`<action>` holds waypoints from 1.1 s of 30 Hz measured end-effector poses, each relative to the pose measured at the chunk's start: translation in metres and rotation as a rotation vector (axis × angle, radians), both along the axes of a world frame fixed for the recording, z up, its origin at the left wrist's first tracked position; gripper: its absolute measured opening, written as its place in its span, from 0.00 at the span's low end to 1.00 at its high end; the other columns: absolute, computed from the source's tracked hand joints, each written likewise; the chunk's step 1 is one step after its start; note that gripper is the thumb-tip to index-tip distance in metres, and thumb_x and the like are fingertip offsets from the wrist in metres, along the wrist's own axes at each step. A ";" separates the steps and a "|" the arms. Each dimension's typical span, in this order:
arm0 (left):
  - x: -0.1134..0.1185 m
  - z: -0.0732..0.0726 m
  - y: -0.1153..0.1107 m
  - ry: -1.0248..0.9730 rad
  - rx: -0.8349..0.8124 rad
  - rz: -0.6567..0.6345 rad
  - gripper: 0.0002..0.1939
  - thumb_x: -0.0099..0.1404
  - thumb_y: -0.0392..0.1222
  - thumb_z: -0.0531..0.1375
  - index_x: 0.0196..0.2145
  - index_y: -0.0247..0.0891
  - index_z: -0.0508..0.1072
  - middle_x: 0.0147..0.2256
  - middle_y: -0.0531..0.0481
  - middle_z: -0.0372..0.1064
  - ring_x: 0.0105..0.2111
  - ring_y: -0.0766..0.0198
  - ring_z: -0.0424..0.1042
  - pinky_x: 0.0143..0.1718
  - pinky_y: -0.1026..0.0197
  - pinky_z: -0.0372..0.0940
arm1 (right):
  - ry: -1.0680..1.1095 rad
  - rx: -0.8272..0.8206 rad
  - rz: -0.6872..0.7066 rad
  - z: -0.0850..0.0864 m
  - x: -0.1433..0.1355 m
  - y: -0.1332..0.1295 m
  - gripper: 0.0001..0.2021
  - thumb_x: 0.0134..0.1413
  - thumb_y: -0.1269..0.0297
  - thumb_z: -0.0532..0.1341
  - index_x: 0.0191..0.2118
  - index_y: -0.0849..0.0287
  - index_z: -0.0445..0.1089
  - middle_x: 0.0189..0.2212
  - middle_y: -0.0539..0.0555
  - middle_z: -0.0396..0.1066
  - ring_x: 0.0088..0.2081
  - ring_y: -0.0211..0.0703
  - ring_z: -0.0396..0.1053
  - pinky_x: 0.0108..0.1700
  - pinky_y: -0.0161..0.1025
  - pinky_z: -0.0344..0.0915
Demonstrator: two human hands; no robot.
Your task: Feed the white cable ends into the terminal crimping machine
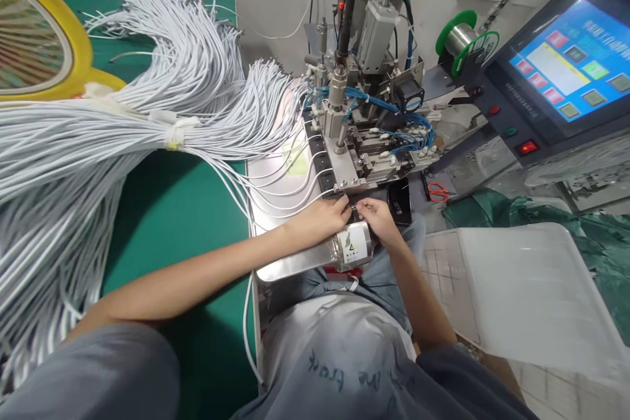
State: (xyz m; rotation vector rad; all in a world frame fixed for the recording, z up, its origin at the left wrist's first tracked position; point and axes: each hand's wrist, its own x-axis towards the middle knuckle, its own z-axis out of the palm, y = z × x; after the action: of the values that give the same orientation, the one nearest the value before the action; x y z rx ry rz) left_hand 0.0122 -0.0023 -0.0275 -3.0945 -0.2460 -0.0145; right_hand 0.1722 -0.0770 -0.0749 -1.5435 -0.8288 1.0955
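Observation:
At the front edge of the bench machine [347,174], my left hand [322,218] reaches in with fingertips pinched together. Facing it, my right hand [378,216] also pinches with thumb and index finger, a short gap away. Whatever lies between the fingertips is too small to make out. White cables [275,178] run from a big tied bundle [207,134] into slots along the machine's left side, and some pass close to my left hand. Just below both hands sits a metal box with a white label [353,244].
A green mat [197,223] lies under the cables, with a yellow-rimmed racket [81,39] at far left. To the right are a lit control screen [566,65], a solder-like wire spool [460,39], red-handled scissors [438,192] and a whitish plastic bin [522,289].

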 end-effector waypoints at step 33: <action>-0.007 0.015 -0.009 0.009 -0.029 0.173 0.09 0.56 0.26 0.54 0.23 0.31 0.72 0.26 0.43 0.68 0.26 0.60 0.69 0.21 0.62 0.55 | -0.543 0.181 0.136 0.013 -0.011 -0.026 0.18 0.60 0.60 0.48 0.46 0.59 0.71 0.32 0.53 0.65 0.34 0.40 0.64 0.39 0.38 0.61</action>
State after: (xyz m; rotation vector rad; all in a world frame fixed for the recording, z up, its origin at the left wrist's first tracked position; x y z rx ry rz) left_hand 0.0052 -0.0111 -0.0125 -3.0891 -0.5170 0.0076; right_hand 0.1612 -0.1032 -0.0617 -1.6685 -1.3767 0.6704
